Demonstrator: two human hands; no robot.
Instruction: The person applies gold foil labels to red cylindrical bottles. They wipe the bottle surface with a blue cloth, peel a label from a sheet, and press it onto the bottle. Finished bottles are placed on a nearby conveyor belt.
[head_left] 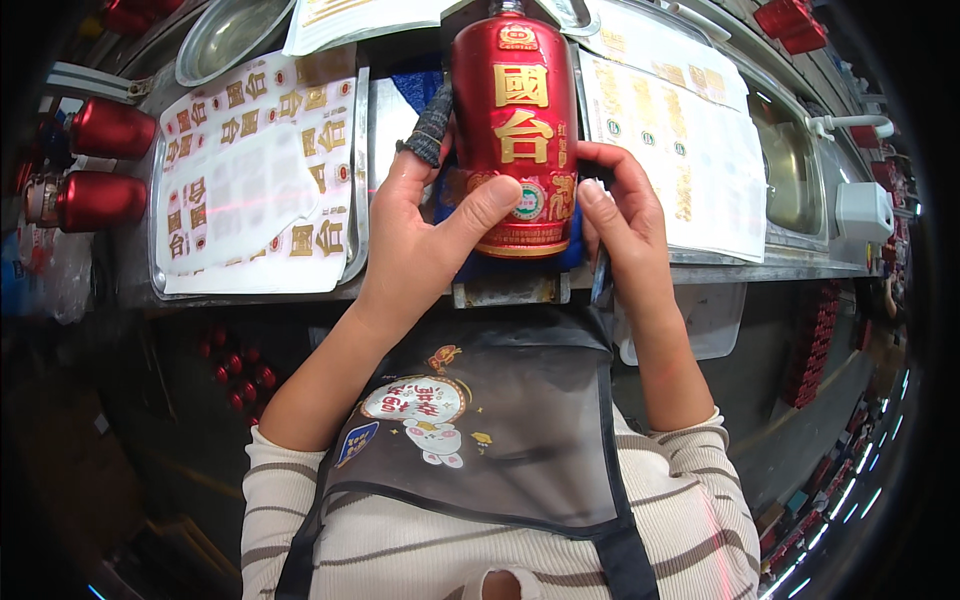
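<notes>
A glossy red bottle (pixel 522 85) with gold characters and a small round white-and-green emblem stands in front of me, its dark neck at the top edge of the view. My left hand (pixel 425 215) grips its left side, thumb pressed on the lower front beside the emblem. Grey knitted cloth (pixel 430 125) wraps one of my left fingers. Around the lower right side curls my right hand (pixel 630 215), index finger against the bottle and thumb at its edge. A thin dark strip (pixel 601 275) shows under the right palm; its kind is unclear. Both hands' other fingers are mostly hidden.
Sheets of gold decals (pixel 240 165) lie on a metal tray at left, more decal sheets (pixel 670 150) at right. A metal bowl (pixel 230 40) stands far left. Red bottles (pixel 105 200) lie by the left edge. At right are a metal sink (pixel 790 160) and white jug (pixel 865 212).
</notes>
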